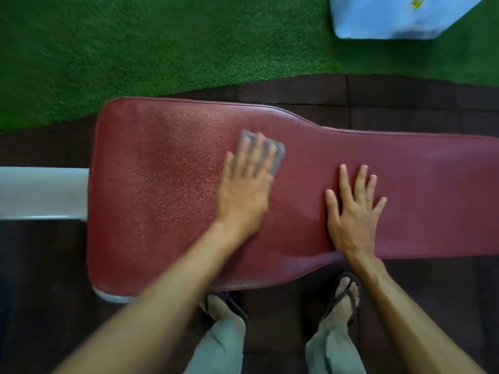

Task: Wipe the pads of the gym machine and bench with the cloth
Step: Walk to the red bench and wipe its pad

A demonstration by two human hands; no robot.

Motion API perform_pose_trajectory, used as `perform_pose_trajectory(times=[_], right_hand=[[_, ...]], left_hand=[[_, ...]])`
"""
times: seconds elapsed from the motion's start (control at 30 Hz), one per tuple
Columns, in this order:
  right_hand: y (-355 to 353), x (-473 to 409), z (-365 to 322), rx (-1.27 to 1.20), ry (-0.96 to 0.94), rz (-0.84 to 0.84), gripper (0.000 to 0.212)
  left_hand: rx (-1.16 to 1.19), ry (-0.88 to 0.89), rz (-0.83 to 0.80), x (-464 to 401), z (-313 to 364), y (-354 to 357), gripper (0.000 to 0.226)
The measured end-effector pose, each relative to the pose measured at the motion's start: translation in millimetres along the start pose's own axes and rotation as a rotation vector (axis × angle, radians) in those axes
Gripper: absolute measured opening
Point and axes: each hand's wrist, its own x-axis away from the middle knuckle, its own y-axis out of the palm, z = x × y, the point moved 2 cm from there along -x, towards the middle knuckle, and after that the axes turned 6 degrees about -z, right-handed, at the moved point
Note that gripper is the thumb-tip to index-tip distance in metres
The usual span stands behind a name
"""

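A long dark red bench pad [162, 184] runs across the view, wide at the left and narrower to the right. My left hand [244, 190] lies flat on a small grey cloth [278, 155] near the pad's middle, fingers spread and blurred by motion; most of the cloth is hidden beneath it. My right hand [353, 209] rests flat on the bare pad to the right, fingers apart, holding nothing.
A white metal frame bar [43, 193] sticks out from under the pad at the left. Green artificial turf [135, 44] lies beyond the bench, with a light blue block [391, 17] at the top right. Dark floor tiles [418, 292] and my sandalled feet are below.
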Motion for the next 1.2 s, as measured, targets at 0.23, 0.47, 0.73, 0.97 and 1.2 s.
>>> perform_pose_trajectory(times=[0.23,0.47,0.73,0.97,1.2], right_hand=[[-23.0,5.1,79.1,0.082,-0.063,-0.057,0.063],[-48.7,-13.7,144.9,0.071,-0.026,-0.036,0.065],[-64.7,-27.4,202.4,0.089,-0.129,-0.069,0.064],[-78.4,-56.9,236.2,0.072,-0.123,-0.042,0.065],[-88.5,-67.6,275.3,0.049,-0.113,-0.051,0.065]], left_hand=[[0.067,-0.237,0.091,93.9,64.1,27.7,0.059],[0.042,-0.060,0.016,-31.0,149.6,34.9,0.059],[0.050,-0.259,0.044,49.9,218.0,62.8,0.061],[0.015,-0.200,0.014,-58.7,229.4,54.1,0.058],[0.113,-0.350,0.001,34.2,286.3,78.5,0.059]])
